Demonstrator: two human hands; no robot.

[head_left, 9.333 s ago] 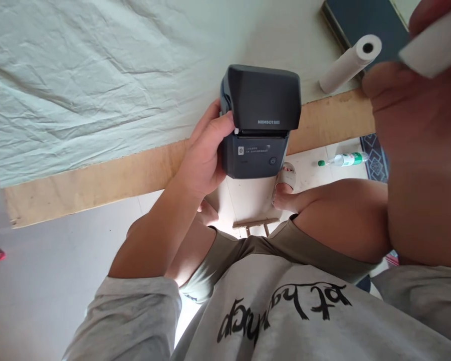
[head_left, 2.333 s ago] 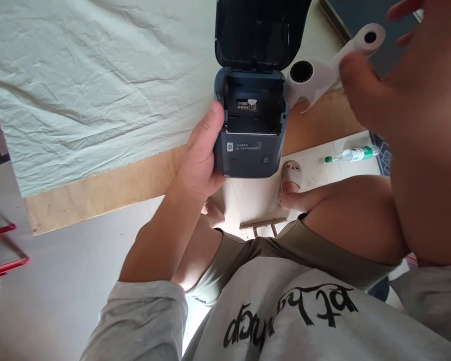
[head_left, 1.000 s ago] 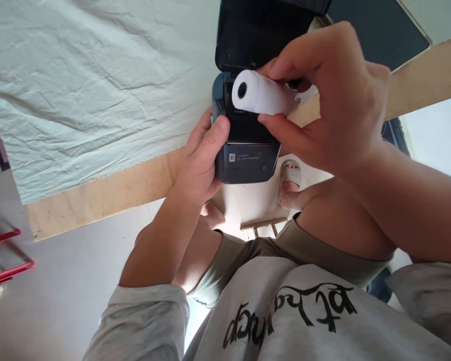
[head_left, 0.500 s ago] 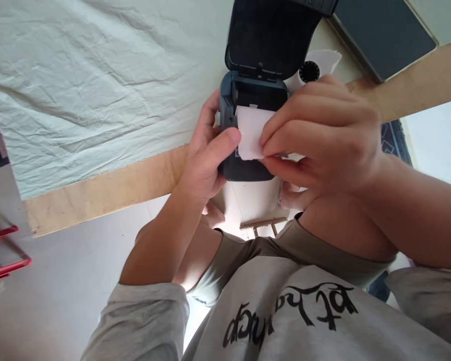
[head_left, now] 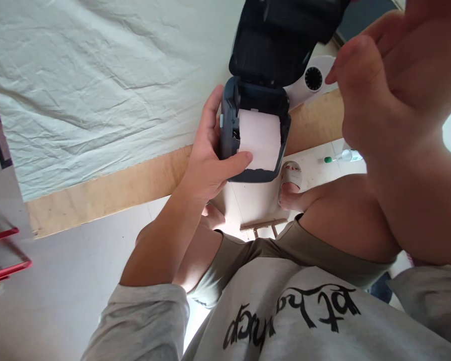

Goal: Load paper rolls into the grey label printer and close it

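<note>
A dark blue-grey device with its black lid flipped up is held in my left hand, fingers round its left side. My left thumb presses on the white paper lying in the device's compartment. The paper's near end is ragged and reaches the front edge. My right hand is raised to the right of the lid, its thumb and fingers partly apart. The edge of the frame and the hand itself hide some of its fingers, and nothing shows between those in view.
Beside the device, a white paper roll with a black core lies on the cloth-covered table. A dark flat tray is at the top right. On the floor are a bottle with a green cap and a small wooden stool.
My right hand has let go of the paper and moved up and right, past the lid. The paper now lies across the compartment under my left thumb. The device has tilted slightly.
</note>
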